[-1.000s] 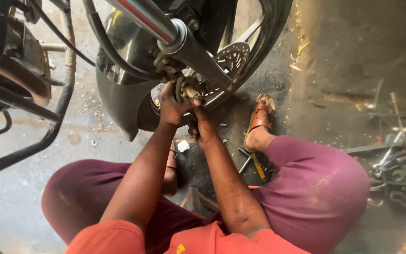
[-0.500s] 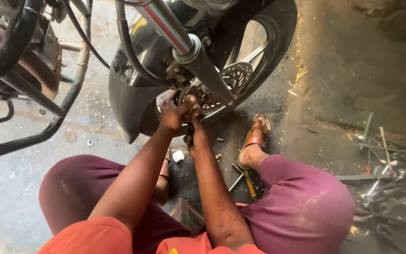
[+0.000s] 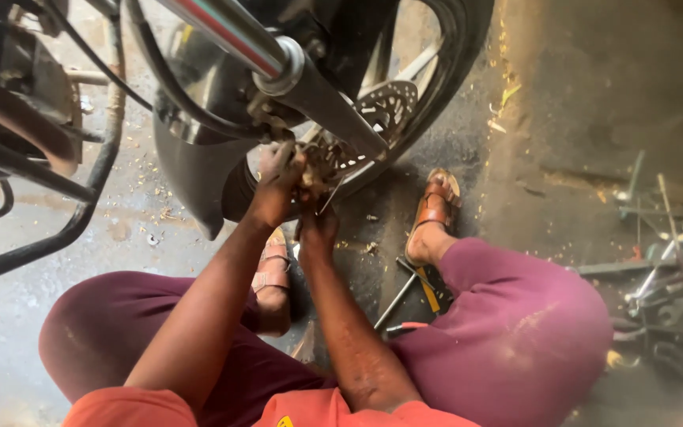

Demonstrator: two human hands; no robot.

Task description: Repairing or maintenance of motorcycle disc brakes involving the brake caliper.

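Observation:
I squat in front of a motorcycle's front wheel [image 3: 444, 71], knees in maroon trousers on either side. My left hand [image 3: 277, 190] is closed on the brake caliper [image 3: 310, 170] beside the perforated brake disc [image 3: 385, 107], just under the chrome fork leg [image 3: 270, 51]. Below and right of it, my right hand [image 3: 319, 225] grips a thin metal tool [image 3: 330, 194] that points up at the caliper. The fingers of both hands are partly hidden by the parts.
A black brake hose [image 3: 175, 95] loops past the dark mudguard [image 3: 191, 166]. Another bike's black frame [image 3: 49, 237] stands at the left. Tools [image 3: 409, 289] lie on the floor between my sandalled feet [image 3: 434, 209]. A heap of metal tools [image 3: 673, 269] lies at the right.
The view has shifted slightly, so wheel and hands sit a little lower. Both hands stay at the caliper, with the right hand now slightly below the left.

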